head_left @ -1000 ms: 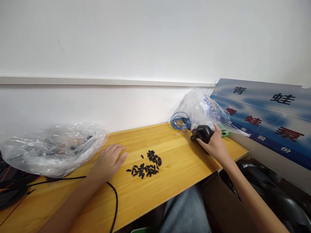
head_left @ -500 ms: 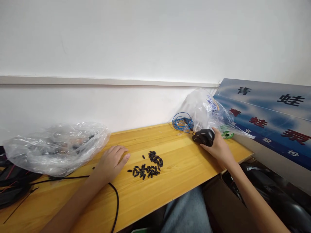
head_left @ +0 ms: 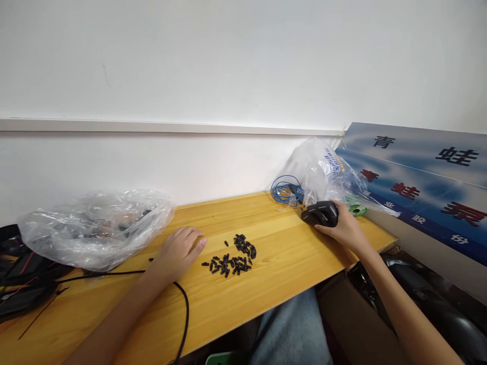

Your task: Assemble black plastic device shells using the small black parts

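My right hand (head_left: 347, 228) is wrapped round a black rounded plastic part (head_left: 321, 213), shaped somewhat like a large computer mouse, over the right side of the wooden table (head_left: 289, 253). The thumb lies along its lower edge and the other fingers are behind its right end. Flat on the table rests my left hand (head_left: 178, 253), open, with nothing in it. To the right of it lies a loose pile of small black cylindrical pieces (head_left: 241, 263), several standing apart from the rest. A black cable (head_left: 184, 299) runs under my left forearm.
A clear plastic bag (head_left: 99, 228) with mixed contents sits at the left, by a black fabric item (head_left: 26, 284). At the back right are a blue wire coil (head_left: 286, 190), another plastic bag (head_left: 315, 167), a green spool (head_left: 356, 210) and a printed board (head_left: 418, 167). Black items fill a carton (head_left: 365, 319) below.
The view has shifted very slightly. My right hand still grips the black plastic part in nearly the same place, its body turned a little. My left hand stays flat on the table.
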`<state>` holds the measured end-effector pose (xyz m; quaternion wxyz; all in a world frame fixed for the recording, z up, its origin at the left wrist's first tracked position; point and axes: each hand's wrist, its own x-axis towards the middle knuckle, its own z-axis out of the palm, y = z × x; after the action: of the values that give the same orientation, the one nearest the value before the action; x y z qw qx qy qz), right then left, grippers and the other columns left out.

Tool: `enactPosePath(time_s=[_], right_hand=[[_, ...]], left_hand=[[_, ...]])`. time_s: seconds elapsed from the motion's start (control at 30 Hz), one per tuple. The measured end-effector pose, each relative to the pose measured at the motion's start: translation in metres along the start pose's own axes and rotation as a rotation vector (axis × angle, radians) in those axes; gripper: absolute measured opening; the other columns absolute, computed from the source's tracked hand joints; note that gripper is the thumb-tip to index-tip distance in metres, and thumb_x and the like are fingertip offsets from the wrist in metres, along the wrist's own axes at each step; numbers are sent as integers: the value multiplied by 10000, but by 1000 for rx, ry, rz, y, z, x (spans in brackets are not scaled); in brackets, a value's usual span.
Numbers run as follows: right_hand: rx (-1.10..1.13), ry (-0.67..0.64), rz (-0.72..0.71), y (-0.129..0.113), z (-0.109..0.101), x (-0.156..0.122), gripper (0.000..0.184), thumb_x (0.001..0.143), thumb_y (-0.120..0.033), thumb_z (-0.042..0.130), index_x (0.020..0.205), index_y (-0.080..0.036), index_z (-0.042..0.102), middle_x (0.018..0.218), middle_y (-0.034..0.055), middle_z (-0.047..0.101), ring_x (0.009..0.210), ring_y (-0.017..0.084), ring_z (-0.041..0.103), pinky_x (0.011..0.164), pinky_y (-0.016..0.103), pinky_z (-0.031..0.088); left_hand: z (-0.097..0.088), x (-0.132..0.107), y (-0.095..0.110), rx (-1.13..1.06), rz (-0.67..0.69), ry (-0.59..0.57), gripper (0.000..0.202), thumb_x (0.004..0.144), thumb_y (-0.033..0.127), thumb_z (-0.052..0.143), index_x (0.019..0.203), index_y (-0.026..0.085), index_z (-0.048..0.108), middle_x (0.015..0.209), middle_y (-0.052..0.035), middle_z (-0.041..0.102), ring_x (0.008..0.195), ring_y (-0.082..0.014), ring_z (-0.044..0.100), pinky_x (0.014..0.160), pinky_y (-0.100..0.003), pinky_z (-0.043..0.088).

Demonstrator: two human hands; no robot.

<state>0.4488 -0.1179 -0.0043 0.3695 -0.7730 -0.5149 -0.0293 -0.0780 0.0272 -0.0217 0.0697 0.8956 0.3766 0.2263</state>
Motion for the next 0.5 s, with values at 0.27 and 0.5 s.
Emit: enactPosePath(time_s=[0.27, 0.5], right_hand=[[530, 142, 214, -69, 8, -32, 1127, 536, -631, 1010, 1477, -220, 547, 1374, 162, 695, 1245, 404, 687, 1110, 543, 557], [1000, -54, 249, -143, 44, -59, 925, 570, -525, 1077, 1350, -263, 655, 1211, 79, 754, 1113, 323, 705, 1029, 465, 575]], left_hand=[[5, 1, -4, -6, 14, 58, 525, 1149, 566, 358, 1132, 210, 744, 1173, -110, 783, 1156, -320, 711, 1035, -489, 551], [4, 0, 1, -12, 12, 35, 555, 1152, 590, 334, 1164, 205, 734, 1199, -120, 777, 1180, -330, 705, 1072, -523, 542]])
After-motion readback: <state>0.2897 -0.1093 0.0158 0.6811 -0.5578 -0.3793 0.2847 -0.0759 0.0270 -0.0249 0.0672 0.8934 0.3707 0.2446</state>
